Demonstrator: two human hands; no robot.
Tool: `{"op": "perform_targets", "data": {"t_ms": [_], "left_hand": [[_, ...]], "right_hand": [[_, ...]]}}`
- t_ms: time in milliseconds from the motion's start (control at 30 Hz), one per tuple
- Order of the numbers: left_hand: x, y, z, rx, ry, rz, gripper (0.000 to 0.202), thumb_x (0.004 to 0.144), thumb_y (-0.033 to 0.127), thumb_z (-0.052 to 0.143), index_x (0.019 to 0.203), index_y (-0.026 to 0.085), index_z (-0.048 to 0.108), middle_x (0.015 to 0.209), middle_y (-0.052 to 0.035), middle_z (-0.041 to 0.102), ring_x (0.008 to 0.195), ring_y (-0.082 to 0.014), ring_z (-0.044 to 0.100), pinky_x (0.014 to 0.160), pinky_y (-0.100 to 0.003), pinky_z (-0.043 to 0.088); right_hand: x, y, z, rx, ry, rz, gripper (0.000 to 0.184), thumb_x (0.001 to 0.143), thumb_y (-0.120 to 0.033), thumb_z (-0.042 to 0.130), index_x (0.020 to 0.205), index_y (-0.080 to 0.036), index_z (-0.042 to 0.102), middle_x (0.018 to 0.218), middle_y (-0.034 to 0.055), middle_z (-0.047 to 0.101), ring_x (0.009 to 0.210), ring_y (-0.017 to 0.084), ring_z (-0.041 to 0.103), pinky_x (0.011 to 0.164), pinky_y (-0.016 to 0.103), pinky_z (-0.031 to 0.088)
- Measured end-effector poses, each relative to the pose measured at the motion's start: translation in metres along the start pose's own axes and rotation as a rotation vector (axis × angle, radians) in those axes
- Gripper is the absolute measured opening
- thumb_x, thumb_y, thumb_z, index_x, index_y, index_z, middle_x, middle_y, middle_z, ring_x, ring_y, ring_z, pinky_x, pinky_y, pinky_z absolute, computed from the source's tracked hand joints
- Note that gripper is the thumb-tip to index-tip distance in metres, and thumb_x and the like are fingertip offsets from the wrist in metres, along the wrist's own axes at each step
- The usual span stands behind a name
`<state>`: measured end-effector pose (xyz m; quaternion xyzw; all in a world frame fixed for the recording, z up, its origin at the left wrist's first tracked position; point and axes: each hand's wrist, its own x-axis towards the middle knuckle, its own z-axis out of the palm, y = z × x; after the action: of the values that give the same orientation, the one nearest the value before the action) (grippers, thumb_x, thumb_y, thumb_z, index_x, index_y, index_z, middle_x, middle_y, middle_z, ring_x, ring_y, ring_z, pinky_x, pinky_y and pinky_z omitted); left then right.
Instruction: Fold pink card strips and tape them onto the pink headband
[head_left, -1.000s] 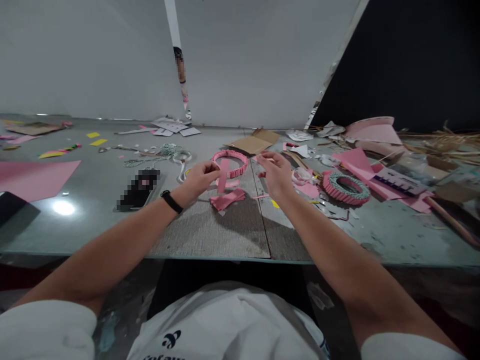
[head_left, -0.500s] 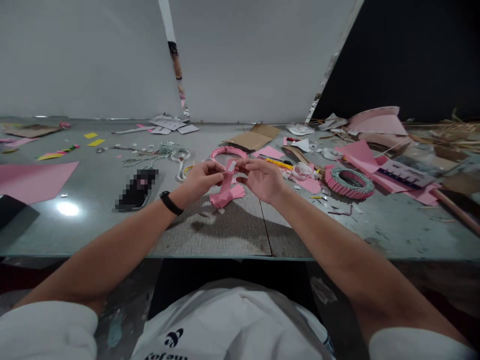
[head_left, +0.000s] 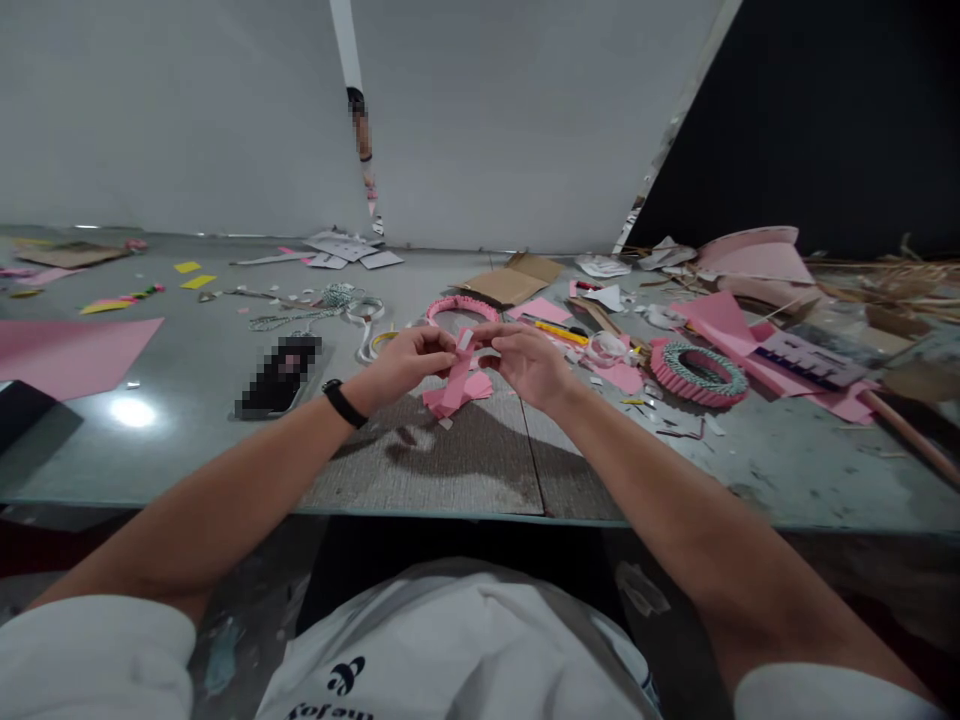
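Both hands pinch a pink paper strip (head_left: 455,385) at the bench (head_left: 420,470)

The long bench, grey and scarred, has a dark seam running through its worn middle and carries scraps along its whole length. A large pink sheet (head_left: 67,355) lies flat at the far left, and a crumpled pink paper cone (head_left: 754,255) sits at the back right beside a heap of dry straw (head_left: 892,285). Right of centre lies a pleated pink paper ring with a teal-and-white rim (head_left: 697,373). A plainer pleated pink ring (head_left: 461,308) lies just behind the hands, and a flattened piece of cardboard (head_left: 514,280) lies beyond it. A black phone (head_left: 279,376) rests left of the work (its screen is pixelated), near a coil of twisted cord (head_left: 296,320).

The strip stands near the bench's middle seam, tilted, its lower end over a small pile of pink paper offcuts (head_left: 457,395). The left hand (head_left: 405,362), a black watch strap (head_left: 343,404) on its wrist, pinches the strip from one side between thumb and fingers. The right hand (head_left: 529,367) pinches from the other, with the fingertips meeting at the strip's upper part. A small white tab (head_left: 466,340) shows at the top of the strip.
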<state>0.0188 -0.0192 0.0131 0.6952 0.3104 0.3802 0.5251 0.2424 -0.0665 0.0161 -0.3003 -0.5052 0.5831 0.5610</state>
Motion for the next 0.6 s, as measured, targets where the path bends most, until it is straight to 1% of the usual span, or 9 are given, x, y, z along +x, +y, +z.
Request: {"op": "perform_targets", "data": {"t_ms": [100, 200, 267, 333, 433, 500, 533, 600], "left_hand": [[0.0, -0.002, 0.0, -0.03, -0.051, 0.014, 0.03, 0.077, 0.034, 0.09, 0.098, 0.016, 0.079, 0.088, -0.0023, 0.073, 0.076, -0.0123, 0.065, 0.069, -0.026, 0.048], [-0.001, -0.001, 0.001, 0.006, -0.086, 0.019, 0.034, 0.087, 0.046, 0.087, 0.102, 0.016, 0.081, 0.086, -0.0025, 0.071, 0.075, -0.0133, 0.063, 0.069, -0.028, 0.048], [-0.002, 0.0, 0.002, 0.069, -0.095, 0.028, 0.039, 0.092, 0.054, 0.083, 0.099, 0.016, 0.08, 0.082, -0.002, 0.067, 0.072, -0.0134, 0.059, 0.067, -0.028, 0.046], [-0.003, 0.003, 0.002, 0.125, -0.104, 0.048, 0.042, 0.094, 0.058, 0.081, 0.092, 0.016, 0.077, 0.079, -0.0013, 0.063, 0.071, -0.0131, 0.055, 0.066, -0.028, 0.043], [-0.004, 0.008, 0.002, 0.175, -0.108, 0.087, 0.042, 0.092, 0.056, 0.081, 0.081, 0.017, 0.071, 0.076, 0.0005, 0.058, 0.07, -0.0118, 0.051, 0.065, -0.027, 0.039], [-0.004, 0.011, 0.001, 0.196, -0.098, 0.103, 0.041, 0.093, 0.054, 0.079, 0.078, 0.017, 0.068, 0.074, 0.0011, 0.056, 0.069, -0.0113, 0.048, 0.065, -0.028, 0.037], [-0.004, 0.012, 0.0, 0.203, -0.093, 0.104, 0.04, 0.093, 0.053, 0.078, 0.077, 0.017, 0.068, 0.074, 0.0012, 0.055, 0.069, -0.0113, 0.047, 0.065, -0.028, 0.035], [-0.004, 0.013, -0.001, 0.215, -0.107, 0.104, 0.039, 0.093, 0.051, 0.077, 0.077, 0.017, 0.068, 0.073, 0.0016, 0.053, 0.067, -0.0114, 0.045, 0.064, -0.028, 0.033]], "right_hand": [[0.001, 0.003, -0.002, -0.03, -0.016, -0.013, 0.023, 0.067, -0.033, 0.085, 0.088, -0.026, 0.09, 0.097, 0.0072, 0.082, 0.094, 0.024, 0.07, 0.082, 0.037, 0.057], [0.003, 0.006, -0.004, -0.06, -0.026, -0.029, 0.024, 0.069, -0.034, 0.085, 0.091, -0.025, 0.089, 0.098, 0.0072, 0.082, 0.092, 0.023, 0.07, 0.082, 0.038, 0.057], [0.003, 0.007, -0.005, -0.079, -0.025, -0.033, 0.026, 0.069, -0.036, 0.086, 0.092, -0.025, 0.088, 0.098, 0.0071, 0.08, 0.091, 0.022, 0.069, 0.083, 0.038, 0.057], [0.003, 0.008, -0.006, -0.101, -0.021, -0.03, 0.028, 0.068, -0.038, 0.087, 0.093, -0.025, 0.088, 0.1, 0.0074, 0.08, 0.093, 0.023, 0.068, 0.084, 0.039, 0.057], [0.003, 0.012, -0.007, -0.154, -0.018, -0.023, 0.031, 0.069, -0.041, 0.086, 0.095, -0.024, 0.085, 0.104, 0.0079, 0.08, 0.095, 0.023, 0.069, 0.085, 0.039, 0.057], [0.005, 0.016, -0.007, -0.226, -0.019, -0.053, 0.031, 0.073, -0.042, 0.084, 0.098, -0.024, 0.083, 0.107, 0.0078, 0.079, 0.096, 0.023, 0.069, 0.086, 0.039, 0.058], [0.006, 0.019, -0.008, -0.279, -0.015, -0.087, 0.033, 0.075, -0.042, 0.083, 0.102, -0.024, 0.082, 0.108, 0.0075, 0.079, 0.097, 0.023, 0.069, 0.087, 0.039, 0.058], [0.01, 0.022, -0.012, -0.403, 0.024, -0.172, 0.043, 0.077, -0.042, 0.083, 0.117, -0.025, 0.078, 0.108, 0.0064, 0.078, 0.099, 0.023, 0.069, 0.087, 0.039, 0.058]]}}
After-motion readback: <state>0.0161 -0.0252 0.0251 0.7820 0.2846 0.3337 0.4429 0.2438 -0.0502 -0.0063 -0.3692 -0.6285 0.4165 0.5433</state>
